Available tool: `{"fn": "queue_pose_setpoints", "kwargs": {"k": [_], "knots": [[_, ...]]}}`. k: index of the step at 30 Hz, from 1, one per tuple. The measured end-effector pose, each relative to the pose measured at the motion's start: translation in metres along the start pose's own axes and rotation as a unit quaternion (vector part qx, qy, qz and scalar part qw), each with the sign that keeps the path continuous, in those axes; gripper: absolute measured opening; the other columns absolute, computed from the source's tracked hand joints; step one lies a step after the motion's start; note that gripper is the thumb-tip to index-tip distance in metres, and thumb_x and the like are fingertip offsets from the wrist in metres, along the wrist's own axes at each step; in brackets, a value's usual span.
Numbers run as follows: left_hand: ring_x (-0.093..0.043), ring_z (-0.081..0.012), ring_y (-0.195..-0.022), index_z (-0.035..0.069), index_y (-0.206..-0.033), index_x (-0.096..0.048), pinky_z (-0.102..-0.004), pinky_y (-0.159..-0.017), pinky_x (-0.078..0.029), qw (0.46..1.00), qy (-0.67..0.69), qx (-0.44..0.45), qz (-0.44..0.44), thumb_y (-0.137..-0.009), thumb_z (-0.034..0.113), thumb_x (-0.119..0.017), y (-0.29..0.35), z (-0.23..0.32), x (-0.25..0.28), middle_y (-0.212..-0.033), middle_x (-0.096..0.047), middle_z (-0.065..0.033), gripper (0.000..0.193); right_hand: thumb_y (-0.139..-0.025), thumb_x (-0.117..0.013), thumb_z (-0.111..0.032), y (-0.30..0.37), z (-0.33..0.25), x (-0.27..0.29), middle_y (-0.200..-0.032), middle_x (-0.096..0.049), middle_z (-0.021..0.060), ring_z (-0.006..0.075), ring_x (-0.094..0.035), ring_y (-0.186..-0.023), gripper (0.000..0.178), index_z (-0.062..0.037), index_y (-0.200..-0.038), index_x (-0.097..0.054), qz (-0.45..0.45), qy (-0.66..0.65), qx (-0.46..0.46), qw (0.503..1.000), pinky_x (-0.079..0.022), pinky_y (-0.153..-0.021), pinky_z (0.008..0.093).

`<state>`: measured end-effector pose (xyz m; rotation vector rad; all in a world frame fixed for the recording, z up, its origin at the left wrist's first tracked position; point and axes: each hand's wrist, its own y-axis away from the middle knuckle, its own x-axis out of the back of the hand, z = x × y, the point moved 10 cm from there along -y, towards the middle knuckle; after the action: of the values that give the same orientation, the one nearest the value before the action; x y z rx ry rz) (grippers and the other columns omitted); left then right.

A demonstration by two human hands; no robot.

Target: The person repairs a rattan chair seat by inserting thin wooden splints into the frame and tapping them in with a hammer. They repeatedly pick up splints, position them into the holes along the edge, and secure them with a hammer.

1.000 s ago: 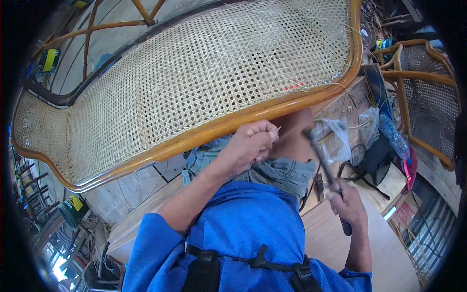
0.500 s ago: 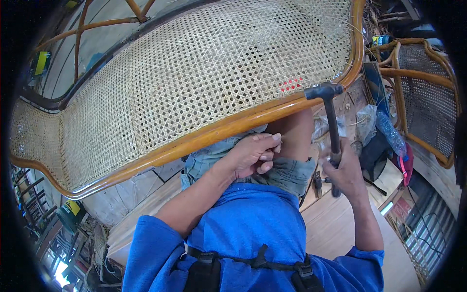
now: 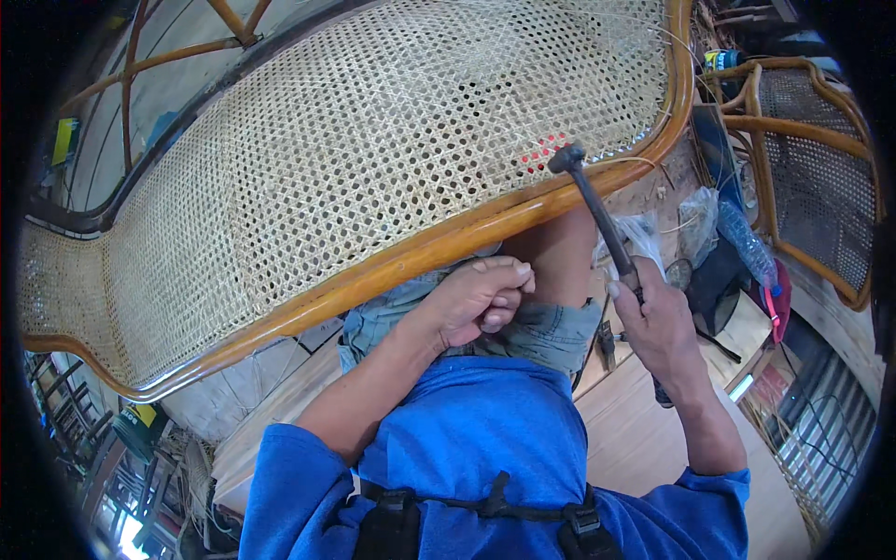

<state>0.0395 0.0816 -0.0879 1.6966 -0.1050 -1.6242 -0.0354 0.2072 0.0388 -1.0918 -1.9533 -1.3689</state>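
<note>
Head view: right fingers (image 3: 651, 276) grip a hammer (image 3: 602, 215); left fingers (image 3: 504, 300) curl together.

Clear plastic bottle (image 3: 746, 241) beside crumpled plastic bag (image 3: 697, 224), cane-panelled frame (image 3: 814, 177), green bucket (image 3: 135, 435), corrugated metal sheet (image 3: 821, 431)

Soft, bright light leaves shiny highlights along the brown frame (image 3: 373, 278); the leg (image 3: 553, 250) is shaded; glare whitens the lower left; edges curve into black corners.

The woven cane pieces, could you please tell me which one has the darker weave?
The framed piece at the far right: its weave is dark grey-brown, whereas the large piece nearest the left hand is pale straw-coloured.
</note>
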Motion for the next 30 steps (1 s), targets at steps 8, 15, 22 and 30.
{"fn": "queue_pose_setpoints", "kwargs": {"k": [8,15,22,30], "knots": [[-0.033,-0.0036,-0.045,0.006,-0.089,-0.056,-0.0178,-0.038,-0.029,0.997,-0.056,-0.017,0.053,-0.093,0.024,-0.051,-0.005,0.0,0.003,-0.059,-0.04,0.0052,0.019,-0.087,-0.057,-0.024,0.003,-0.003,0.002,-0.075,-0.059,0.0205,0.0423,-0.059,-0.069,0.026,-0.0039,-0.101,-0.048,0.039,-0.01,0.025,0.999,-0.046,-0.059,0.0455],[-0.029,-0.0032,-0.043,0.006,-0.085,-0.057,-0.0186,-0.039,-0.027,0.999,0.018,-0.003,0.033,-0.093,0.043,-0.048,-0.002,0.0,0.001,-0.052,-0.031,0.0073,0.039,-0.087,-0.056,-0.027,0.004,-0.014,0.013,-0.078,-0.06,0.021,0.0428,-0.059,-0.073,0.027,-0.0053,-0.103,-0.049,0.046,0.01,0.024,0.999,-0.047,-0.062,0.0481],[-0.032,-0.0029,-0.046,0.007,-0.083,-0.055,-0.0186,-0.039,-0.027,1.0,-0.008,-0.007,0.027,-0.093,0.038,-0.051,-0.006,-0.001,0.007,-0.055,-0.033,0.0083,0.033,-0.085,-0.058,-0.02,0.001,0.002,0.018,-0.074,-0.059,0.0179,0.0394,-0.059,-0.071,0.027,-0.0044,-0.105,-0.051,0.066,-0.016,0.017,0.998,-0.047,-0.066,0.0434],[-0.033,-0.0036,-0.049,0.011,-0.083,-0.055,-0.0191,-0.041,-0.024,0.996,-0.074,-0.017,0.036,-0.092,0.032,-0.053,-0.007,0.0,0.007,-0.062,-0.039,0.0071,0.023,-0.084,-0.061,-0.02,-0.008,0.013,-0.009,-0.07,-0.058,0.0177,0.0378,-0.059,-0.062,0.023,-0.0036,-0.097,-0.052,0.013,-0.074,-0.028,0.997,-0.045,-0.06,0.0431]]}}
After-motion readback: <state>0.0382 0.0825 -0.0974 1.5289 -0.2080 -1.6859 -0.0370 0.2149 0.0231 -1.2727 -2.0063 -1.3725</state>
